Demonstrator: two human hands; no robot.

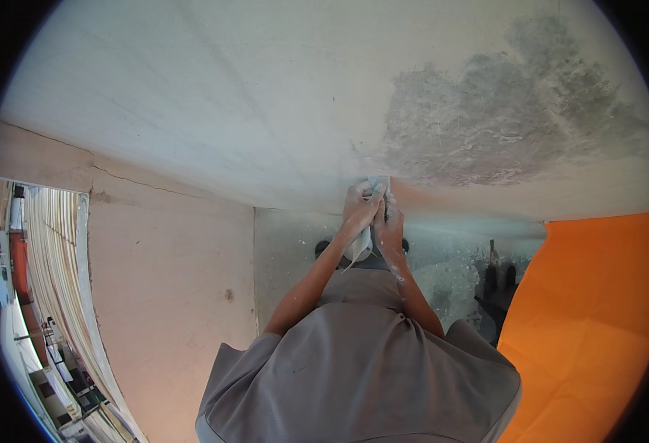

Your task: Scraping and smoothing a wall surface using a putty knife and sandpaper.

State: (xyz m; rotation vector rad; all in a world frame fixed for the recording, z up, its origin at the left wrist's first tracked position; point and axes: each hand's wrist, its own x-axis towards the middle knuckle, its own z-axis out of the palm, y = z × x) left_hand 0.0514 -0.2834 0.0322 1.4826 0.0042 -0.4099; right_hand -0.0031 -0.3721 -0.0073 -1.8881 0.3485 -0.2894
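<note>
Both of my hands meet close to the pale wall (302,99), smeared with white paste or dust. My right hand (392,224) grips a flat scraper-like tool whose pale blade (382,181) points at the wall. My left hand (360,204) is closed against the same tool, its thumb lying over the blade. Just right of the hands and above them, a rough grey patch (468,122) spreads across the wall. A white object (360,245), perhaps a bag or container, shows below my left hand; whether I hold it is unclear.
An orange sheet (590,321) hangs at the right. A cracked side wall (175,288) stands left, beside an opening with pale folds of curtain or slats (53,232). White specks dot the floor (291,238). Dark objects (493,304) sit near the sheet.
</note>
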